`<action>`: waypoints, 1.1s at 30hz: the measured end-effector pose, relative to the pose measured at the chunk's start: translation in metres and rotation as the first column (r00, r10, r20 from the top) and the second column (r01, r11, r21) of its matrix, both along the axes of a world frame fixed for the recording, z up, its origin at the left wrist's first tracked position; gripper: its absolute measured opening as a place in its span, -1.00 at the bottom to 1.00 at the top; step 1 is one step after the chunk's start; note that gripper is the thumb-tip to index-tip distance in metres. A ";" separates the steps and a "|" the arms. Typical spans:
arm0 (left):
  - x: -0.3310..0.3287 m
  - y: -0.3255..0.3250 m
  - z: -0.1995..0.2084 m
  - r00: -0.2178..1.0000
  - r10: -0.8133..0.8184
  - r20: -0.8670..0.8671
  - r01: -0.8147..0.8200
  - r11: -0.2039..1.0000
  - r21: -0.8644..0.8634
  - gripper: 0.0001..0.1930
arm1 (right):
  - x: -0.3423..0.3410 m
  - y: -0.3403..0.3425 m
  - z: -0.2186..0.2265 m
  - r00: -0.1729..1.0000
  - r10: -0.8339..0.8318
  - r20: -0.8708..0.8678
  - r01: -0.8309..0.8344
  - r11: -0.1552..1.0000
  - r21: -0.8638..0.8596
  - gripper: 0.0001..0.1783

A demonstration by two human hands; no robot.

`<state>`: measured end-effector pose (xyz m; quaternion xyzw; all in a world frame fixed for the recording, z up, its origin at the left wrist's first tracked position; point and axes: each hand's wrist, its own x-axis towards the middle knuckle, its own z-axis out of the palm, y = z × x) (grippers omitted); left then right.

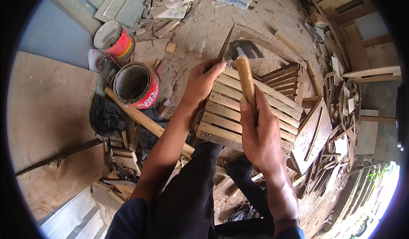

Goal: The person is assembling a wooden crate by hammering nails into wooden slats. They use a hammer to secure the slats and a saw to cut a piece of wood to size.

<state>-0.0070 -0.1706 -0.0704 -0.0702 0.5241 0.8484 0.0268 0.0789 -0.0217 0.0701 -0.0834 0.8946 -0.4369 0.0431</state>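
Just above the lap, the slatted wooden panel sat tilted, its far-left corner clasped by my left hand. Apart from it, my right hand gripped a hammer-like tool. I judged fastening or tapping was underway; the next move called for careful aim near that thumb. Left fingertips were hidden; I couldn't make out any nail.

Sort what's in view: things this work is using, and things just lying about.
Apparently in use:
- hammer, in the right hand
- slatted wooden panel, held by the left hand

Apparently lying about:
- nearer red-labelled can
- wooden pole
- black plastic
- scrap wood
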 end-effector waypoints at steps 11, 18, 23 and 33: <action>-0.002 0.000 -0.006 1.000 0.007 0.019 -0.005 0.995 -0.098 -0.67 | 0.000 0.003 -0.005 0.997 -0.044 -0.061 0.037 0.993 -0.110 -0.55; -0.001 0.001 -0.003 0.999 0.028 -0.030 -0.031 0.995 -0.098 -0.66 | -0.001 0.003 -0.006 0.999 -0.031 0.018 0.032 0.998 -0.059 -0.58; 0.002 0.002 0.000 1.000 0.024 -0.002 -0.024 1.000 0.011 -0.67 | -0.002 0.002 -0.007 0.998 0.008 0.067 -0.013 0.998 0.068 -0.57; 0.001 0.003 0.001 0.999 0.044 0.011 -0.043 0.999 -0.021 -0.67 | -0.003 0.002 -0.004 0.995 -0.009 0.100 0.007 1.000 0.024 -0.57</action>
